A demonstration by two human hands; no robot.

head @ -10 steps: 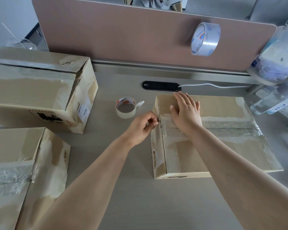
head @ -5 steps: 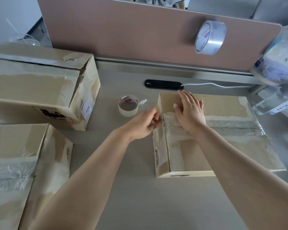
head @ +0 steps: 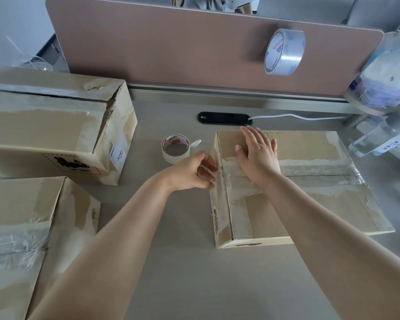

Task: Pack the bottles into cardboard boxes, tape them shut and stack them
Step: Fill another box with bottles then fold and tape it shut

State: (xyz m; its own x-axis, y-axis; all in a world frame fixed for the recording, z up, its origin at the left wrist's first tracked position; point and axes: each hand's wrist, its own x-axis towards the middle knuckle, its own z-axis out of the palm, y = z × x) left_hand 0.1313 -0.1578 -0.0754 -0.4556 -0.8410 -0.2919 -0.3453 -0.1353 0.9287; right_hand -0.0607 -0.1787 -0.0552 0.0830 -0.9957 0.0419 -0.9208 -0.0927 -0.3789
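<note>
- Head view: the cardboard box [head: 298, 204] lies flat on the desk [head: 183, 262], right of centre, with a tape strip [head: 310, 167] along its top seam.
- The right hand [head: 258, 158] rests flat on the box top near its left end, fingers straight, pressing and gripping nothing.
- The left hand [head: 189, 173] sits at the box's left end face, fingers curled, seemingly pinching the strip's loose end.
- The card looks stiff but worn and its contents are hidden. I would lift it from under both short ends. The tape is thin, sticky and likely to wrinkle.
- A tape roll [head: 175, 148] stands just beside the left hand. Two taped boxes [head: 56, 128] sit well apart on the left. Plastic-wrapped goods [head: 383, 72] crowd the right.
</note>
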